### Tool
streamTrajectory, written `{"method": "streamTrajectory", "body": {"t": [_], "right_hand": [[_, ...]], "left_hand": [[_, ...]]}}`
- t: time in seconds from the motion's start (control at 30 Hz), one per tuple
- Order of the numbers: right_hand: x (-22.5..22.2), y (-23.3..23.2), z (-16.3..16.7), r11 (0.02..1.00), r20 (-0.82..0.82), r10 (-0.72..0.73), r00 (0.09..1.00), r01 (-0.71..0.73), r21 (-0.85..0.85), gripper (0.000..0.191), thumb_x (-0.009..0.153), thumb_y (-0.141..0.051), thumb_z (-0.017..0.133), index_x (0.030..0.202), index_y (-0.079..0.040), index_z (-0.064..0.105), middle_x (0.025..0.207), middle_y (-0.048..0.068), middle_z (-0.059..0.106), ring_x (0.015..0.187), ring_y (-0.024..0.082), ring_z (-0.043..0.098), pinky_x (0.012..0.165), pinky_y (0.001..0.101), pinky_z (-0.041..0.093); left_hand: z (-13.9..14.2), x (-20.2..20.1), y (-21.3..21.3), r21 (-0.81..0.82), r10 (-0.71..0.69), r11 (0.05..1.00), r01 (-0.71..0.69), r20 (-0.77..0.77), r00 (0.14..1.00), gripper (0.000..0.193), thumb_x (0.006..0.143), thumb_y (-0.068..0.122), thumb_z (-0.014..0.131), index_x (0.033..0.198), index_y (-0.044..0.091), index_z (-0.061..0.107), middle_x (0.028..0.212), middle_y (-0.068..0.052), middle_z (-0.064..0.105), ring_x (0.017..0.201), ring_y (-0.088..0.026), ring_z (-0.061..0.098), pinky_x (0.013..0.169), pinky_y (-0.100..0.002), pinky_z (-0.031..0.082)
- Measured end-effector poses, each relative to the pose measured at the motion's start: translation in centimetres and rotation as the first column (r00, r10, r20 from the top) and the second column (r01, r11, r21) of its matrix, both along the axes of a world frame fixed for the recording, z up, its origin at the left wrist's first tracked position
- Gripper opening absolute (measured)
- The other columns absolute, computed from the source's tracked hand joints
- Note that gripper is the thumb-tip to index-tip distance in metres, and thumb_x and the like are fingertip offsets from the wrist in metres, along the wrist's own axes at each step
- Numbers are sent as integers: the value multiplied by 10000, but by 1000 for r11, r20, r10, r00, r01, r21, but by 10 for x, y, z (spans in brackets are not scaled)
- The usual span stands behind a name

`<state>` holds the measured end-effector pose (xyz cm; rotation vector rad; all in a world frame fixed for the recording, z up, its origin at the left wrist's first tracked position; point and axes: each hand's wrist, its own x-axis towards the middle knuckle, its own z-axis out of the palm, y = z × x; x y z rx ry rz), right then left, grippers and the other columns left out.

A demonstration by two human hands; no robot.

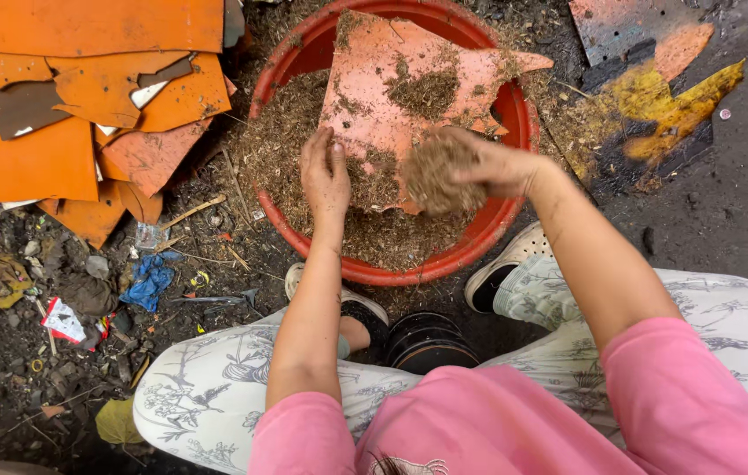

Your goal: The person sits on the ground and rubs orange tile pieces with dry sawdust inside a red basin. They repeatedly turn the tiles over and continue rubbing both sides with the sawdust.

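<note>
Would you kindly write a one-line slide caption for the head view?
Right hand lifts a clump of fibrous brown material over a red basin; left hand rests inside.

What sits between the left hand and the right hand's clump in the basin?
Head view: between the left hand and the fibre clump in the right hand lies the orange board shard, dusted with loose brown fibre.

Red-and-white printed wrapper (66, 321) — crumpled, flat on the dirt, far left — near a blue scrap (149, 280)
</note>
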<state>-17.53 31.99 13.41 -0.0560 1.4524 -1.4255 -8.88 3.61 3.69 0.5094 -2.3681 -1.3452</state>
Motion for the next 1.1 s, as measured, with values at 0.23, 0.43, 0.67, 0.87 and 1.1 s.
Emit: {"method": "streamTrajectory", "body": {"t": [0.23,0.43,0.67,0.87,1.1], "right_hand": [[-64,-22,3,840,-754,60,655,375,393,547,1026,-376,577,1513,-155,462,1581,132,454,1438,302,442,1218,481,372],[-77,-64,-57,838,-741,343,577,168,519,477,1098,-450,396,1462,-180,546,1638,80,422,1571,326,226,1263,542,162],[1,-85,-86,694,-672,706,223,-29,720,763,971,-577,532,1539,-92,374,1637,147,284,1522,317,171,1256,520,97],[1,-114,-95,857,-867,498,-23,167,488,609,999,-381,512,1571,-208,397,1662,180,241,1536,335,44,1228,550,29],[-64,-150,-100,746,-750,662,-8,-97,659,239,976,-246,612,1161,-117,693,1559,55,468,1563,283,204,1284,534,65]], "left_hand": [[31,-22,19,-185,-53,980,73,112,992,426,1065,292,549,1444,101,578,1551,-151,479,1482,-341,371,1254,-488,264],[45,-47,84,-263,-441,637,725,647,622,696,926,445,631,1534,221,374,1669,-99,221,1515,-310,105,1209,-584,45],[-5,-26,29,-428,-170,773,468,571,803,624,968,363,592,1532,201,381,1669,-27,231,1556,-259,84,1198,-604,-77],[-68,-12,19,-158,-135,971,179,257,957,498,1080,235,556,1542,96,430,1666,-123,329,1598,-299,239,1326,-525,119],[-73,-7,30,-346,-80,924,162,239,968,572,835,230,762,1285,-19,512,1393,-260,458,1395,-422,367,1214,-569,210]]}}
